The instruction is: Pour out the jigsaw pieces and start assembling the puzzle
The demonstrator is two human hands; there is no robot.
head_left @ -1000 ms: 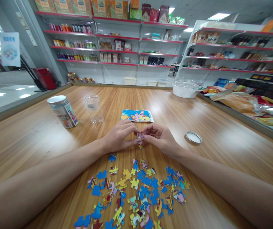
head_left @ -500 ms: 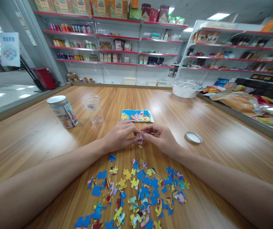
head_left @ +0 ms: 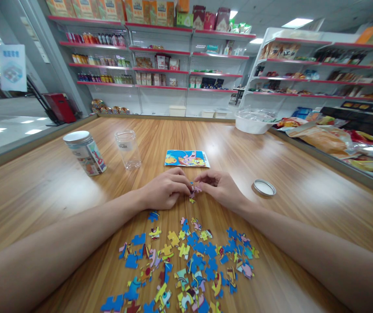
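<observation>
At the middle of the wooden table, small puzzle cluster, pink with a yellow tip, sits between both hands, partly hidden by fingertips. Left hand: fingers curled in, tips at the cluster's left edge; cannot tell whether they grip or just steady it. Right hand: thumb and forefinger nearly together, apparently pinching the cluster's right side; other fingers loosely bent.

Pieces look like thin card: probably very light, fairly stiff, a bit slick on the printed face. Tabs could bend or joints pop apart if lifted by one end. Best hold: fingertip pinch on opposite edges, kept flat to the table.

Loose puzzle pieces, mostly blue and yellow, spread on the near side between the forearms; some overlap, so a dropped wrist could scatter them. Picture card lies just beyond the hands. Clear open jar and lidded jar stand off left, metal lid right; none blocks the hands.
</observation>
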